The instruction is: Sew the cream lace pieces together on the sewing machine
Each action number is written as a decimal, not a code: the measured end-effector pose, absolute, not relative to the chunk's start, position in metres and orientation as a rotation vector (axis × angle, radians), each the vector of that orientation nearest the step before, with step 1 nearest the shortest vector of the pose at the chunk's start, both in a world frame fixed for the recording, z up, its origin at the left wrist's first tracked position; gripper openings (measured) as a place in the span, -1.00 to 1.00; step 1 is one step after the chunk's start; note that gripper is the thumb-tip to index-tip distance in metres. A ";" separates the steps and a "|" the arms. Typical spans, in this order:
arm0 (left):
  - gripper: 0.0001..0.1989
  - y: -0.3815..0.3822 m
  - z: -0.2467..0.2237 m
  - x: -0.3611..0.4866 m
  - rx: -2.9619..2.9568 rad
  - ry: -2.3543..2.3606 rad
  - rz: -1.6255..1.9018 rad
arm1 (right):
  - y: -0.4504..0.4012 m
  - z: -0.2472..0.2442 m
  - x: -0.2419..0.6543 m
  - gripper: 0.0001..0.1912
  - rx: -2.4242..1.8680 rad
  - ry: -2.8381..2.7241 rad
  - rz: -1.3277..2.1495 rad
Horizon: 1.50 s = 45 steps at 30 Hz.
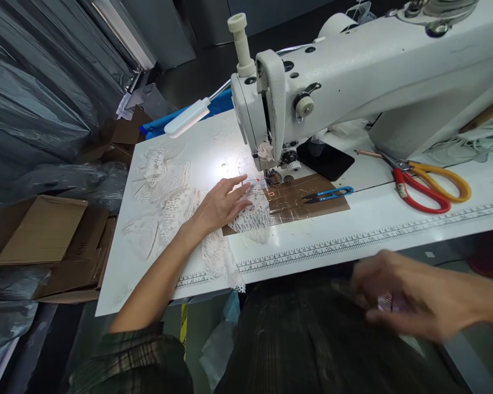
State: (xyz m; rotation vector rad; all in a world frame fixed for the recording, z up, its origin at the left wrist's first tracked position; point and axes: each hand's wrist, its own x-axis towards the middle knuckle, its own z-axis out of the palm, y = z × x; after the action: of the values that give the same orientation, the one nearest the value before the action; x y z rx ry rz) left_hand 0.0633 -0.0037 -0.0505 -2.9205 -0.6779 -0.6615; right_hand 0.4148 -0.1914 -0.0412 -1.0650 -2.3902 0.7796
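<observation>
My left hand (224, 203) lies flat on a piece of white lace (252, 219), its fingers stretched toward the needle area of the sewing machine (267, 164). A small red-tipped item (257, 180) shows just past the fingertips. More white lace (178, 205) is bunched on the table to the left of this hand, and one strip hangs over the front edge. My right hand (406, 298) is below the table edge near my lap, smeared by motion. Something pinkish (392, 302) shows by its palm; whether the fingers hold it is unclear.
Blue thread snips (328, 194) lie on the brown plate (287, 202) beside the needle. Behind them are a black phone (326, 158) and scissors (431, 183) with red and yellow handles. A printed ruler (312, 250) runs along the front edge. A small lamp (188, 117) lights the table; cardboard boxes (41, 230) stand left.
</observation>
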 end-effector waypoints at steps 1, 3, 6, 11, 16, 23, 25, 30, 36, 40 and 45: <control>-0.65 -0.007 -0.047 0.060 -2.888 -0.704 -0.688 | -0.181 -0.039 0.418 -0.60 -1.022 -2.381 0.888; -0.75 -0.019 -0.040 0.057 -2.858 -0.684 -0.684 | -0.150 -0.037 0.417 -0.70 -1.039 -2.357 0.939; -0.86 -0.039 -0.037 0.061 -2.855 -0.554 -0.606 | -0.097 -0.041 0.399 -0.75 -1.038 -2.379 0.638; -0.86 -0.042 -0.047 0.083 -2.843 -0.405 -0.549 | -0.036 -0.057 0.350 -0.69 -0.912 -2.502 0.371; -0.73 -0.021 -0.056 0.088 -2.861 -0.489 -0.342 | -0.020 -0.070 0.333 -0.69 -0.907 -2.507 0.351; -0.70 -0.017 -0.057 0.083 -2.952 -0.620 -0.354 | -0.024 -0.084 0.340 -0.72 -0.880 -2.312 0.492; -0.68 -0.017 -0.057 0.082 -2.966 -0.655 -0.362 | -0.025 -0.083 0.340 -0.71 -0.889 -2.315 0.496; -0.67 -0.017 -0.056 0.083 -2.989 -0.681 -0.331 | -0.031 -0.077 0.339 -0.67 -0.847 -2.395 0.459; -0.68 -0.021 -0.054 0.085 -2.925 -0.725 -0.239 | -0.041 -0.074 0.337 -0.64 -0.827 -2.596 0.319; -0.61 -0.021 -0.051 0.090 -2.945 -0.721 -0.163 | -0.042 -0.075 0.337 -0.65 -0.850 -2.596 0.314; -0.60 -0.012 -0.047 0.102 -2.904 -0.766 -0.118 | -0.043 -0.072 0.337 -0.67 -0.879 -2.526 0.323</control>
State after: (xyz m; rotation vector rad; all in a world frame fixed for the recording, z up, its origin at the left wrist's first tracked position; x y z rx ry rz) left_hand 0.1023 -0.0119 -0.0466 -2.9043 -0.7664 -0.1183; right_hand 0.3369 -0.0429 -0.0718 -0.8788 -2.5261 0.3233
